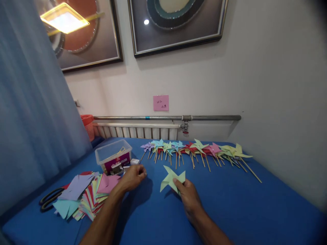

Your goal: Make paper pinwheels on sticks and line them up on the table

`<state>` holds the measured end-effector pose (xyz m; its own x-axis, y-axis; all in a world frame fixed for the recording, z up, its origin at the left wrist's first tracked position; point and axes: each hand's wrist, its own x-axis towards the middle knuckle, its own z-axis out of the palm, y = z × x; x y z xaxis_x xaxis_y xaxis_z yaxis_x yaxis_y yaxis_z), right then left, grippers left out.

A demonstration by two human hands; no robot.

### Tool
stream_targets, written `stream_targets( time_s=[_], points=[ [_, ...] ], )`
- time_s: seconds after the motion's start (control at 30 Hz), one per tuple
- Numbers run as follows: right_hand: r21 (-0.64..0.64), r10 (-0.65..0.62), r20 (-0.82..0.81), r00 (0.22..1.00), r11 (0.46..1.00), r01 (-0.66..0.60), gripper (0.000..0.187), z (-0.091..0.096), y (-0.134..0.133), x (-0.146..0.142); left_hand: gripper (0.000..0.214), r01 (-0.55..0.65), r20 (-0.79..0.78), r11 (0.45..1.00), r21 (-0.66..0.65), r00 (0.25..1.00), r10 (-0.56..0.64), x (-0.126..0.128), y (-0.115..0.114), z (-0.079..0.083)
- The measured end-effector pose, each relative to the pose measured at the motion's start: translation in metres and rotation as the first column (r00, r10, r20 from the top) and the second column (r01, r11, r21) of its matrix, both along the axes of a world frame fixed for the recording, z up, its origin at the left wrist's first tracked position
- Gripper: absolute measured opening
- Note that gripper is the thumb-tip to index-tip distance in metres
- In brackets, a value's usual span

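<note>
A pale green paper pinwheel (169, 178) is held over the blue surface, pinched at its right side between the thumb and fingers of my right hand (189, 197). I see no stick on it. To its left is my left hand (134, 176), its fingers curled together in a pinch; whatever may be between them is too small or hidden to make out. Just behind that hand are a small white box (135, 161) and an open small box (117, 168). Beyond them stands a clear plastic tub (113, 149) with thin wooden sticks (122, 149) inside.
Coloured paper pieces (76, 187) are piled at the left beside dark-handled scissors (49, 199). Several finished pinwheels on sticks (199, 146) lie in a row along the back. Behind them are a metal pipe (163, 118) and a radiator (138, 132). A blue curtain (35, 95) hangs left.
</note>
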<state>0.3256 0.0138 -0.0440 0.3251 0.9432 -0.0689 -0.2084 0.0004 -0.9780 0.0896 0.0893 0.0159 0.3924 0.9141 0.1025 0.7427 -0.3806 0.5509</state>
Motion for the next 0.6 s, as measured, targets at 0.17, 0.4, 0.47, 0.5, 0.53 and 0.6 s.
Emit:
stream_targets(
  time_s=[0.17, 0.4, 0.47, 0.5, 0.53, 0.6],
  points=[
    [0.012, -0.111, 0.126, 0.986, 0.994, 0.11, 0.039, -0.004, 0.004, 0.011, 0.021, 0.11, -0.34, 0.989, 0.103, 0.938, -0.069, 0.031, -0.014, -0.018],
    [0.01, -0.091, 0.182, 0.979, 0.996, 0.091, 0.041, -0.006, 0.005, 0.014, 0.026, 0.149, -0.223, 0.989, -0.002, 0.964, -0.146, 0.023, -0.009, -0.014],
    [0.002, -0.098, 0.188, 0.977, 0.995, 0.1, 0.04, -0.004, 0.004, 0.013, 0.026, 0.159, -0.218, 0.987, 0.013, 0.964, -0.153, 0.021, -0.01, -0.01],
    [-0.004, -0.1, 0.191, 0.976, 0.995, 0.103, 0.039, -0.003, 0.004, 0.013, 0.026, 0.171, -0.238, 0.985, 0.024, 0.958, -0.161, 0.021, -0.011, -0.009],
    [-0.007, -0.1, 0.19, 0.977, 0.995, 0.103, 0.039, -0.002, 0.003, 0.013, 0.026, 0.183, -0.267, 0.983, 0.033, 0.949, -0.168, 0.021, -0.013, -0.007],
    [-0.006, -0.091, 0.17, 0.981, 0.996, 0.093, 0.04, 0.0, 0.002, 0.012, 0.026, 0.202, -0.328, 0.978, 0.051, 0.928, -0.174, 0.025, -0.018, -0.005]
  ],
)
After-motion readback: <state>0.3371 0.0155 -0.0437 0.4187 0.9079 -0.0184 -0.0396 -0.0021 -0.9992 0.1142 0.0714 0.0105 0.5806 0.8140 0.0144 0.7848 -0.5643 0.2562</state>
